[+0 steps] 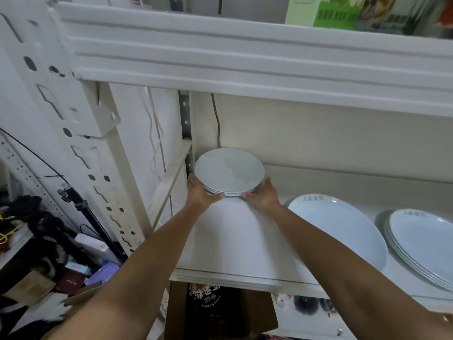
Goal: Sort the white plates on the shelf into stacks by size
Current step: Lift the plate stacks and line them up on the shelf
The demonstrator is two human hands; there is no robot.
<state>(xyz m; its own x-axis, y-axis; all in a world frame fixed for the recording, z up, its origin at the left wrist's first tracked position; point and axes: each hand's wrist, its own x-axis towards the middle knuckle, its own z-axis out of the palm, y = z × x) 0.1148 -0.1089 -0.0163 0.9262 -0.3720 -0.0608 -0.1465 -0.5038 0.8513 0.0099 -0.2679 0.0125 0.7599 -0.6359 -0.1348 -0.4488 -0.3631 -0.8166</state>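
Toward the front edge of the shelf (235,241), right of both forearms, lies one large white plate (338,231). Just beside it, at the shelf's right end, sits a stack of large plates (421,244). Farther in, both hands hold a stack of small plates (229,169) at the back left corner. The left hand (199,195) grips its left rim and the right hand (263,196) its right rim, thumbs meeting along the near edge. It may be resting on the shelf or lifted slightly; the view does not settle it.

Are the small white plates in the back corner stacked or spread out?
Stacked: the small round white plates lie one on another, rims layered at the front, left hand and right hand gripping opposite sides.
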